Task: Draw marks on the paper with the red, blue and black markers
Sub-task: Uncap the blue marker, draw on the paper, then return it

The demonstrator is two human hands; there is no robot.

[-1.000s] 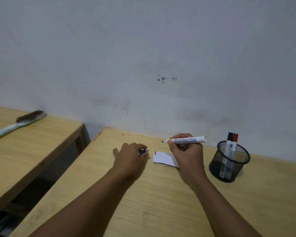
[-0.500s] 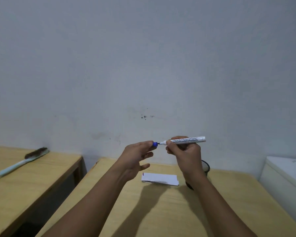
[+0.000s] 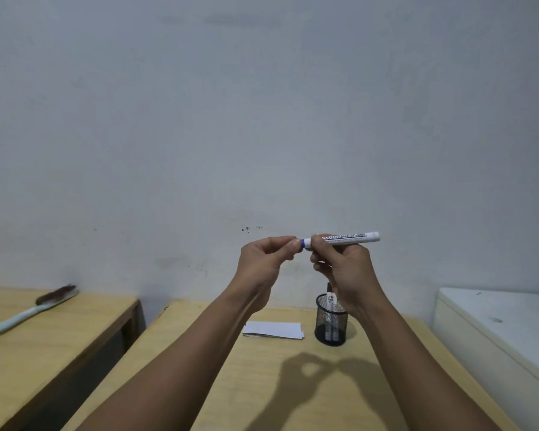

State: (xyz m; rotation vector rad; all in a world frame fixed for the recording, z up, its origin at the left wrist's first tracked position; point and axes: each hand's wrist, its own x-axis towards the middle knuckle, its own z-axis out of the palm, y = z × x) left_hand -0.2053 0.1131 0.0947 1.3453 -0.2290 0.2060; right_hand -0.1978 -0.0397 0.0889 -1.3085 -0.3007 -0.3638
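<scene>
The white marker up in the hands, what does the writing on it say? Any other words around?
White marker barrel in the right hand: dark print along it, too blurred to read.
Label on a marker in the black mesh cup: too small to read.
White paper: no words visible.

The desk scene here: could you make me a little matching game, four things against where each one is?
Things:
1. blue marker
2. paper
3. brush
4. mesh pen cup

Places:
A. lying on the left-hand table
B. flat on the desk, left of the cup
C. held up in the air by both hands
D. standing on the desk, markers inside

Pairs: 1-C, 2-B, 3-A, 4-D
</scene>
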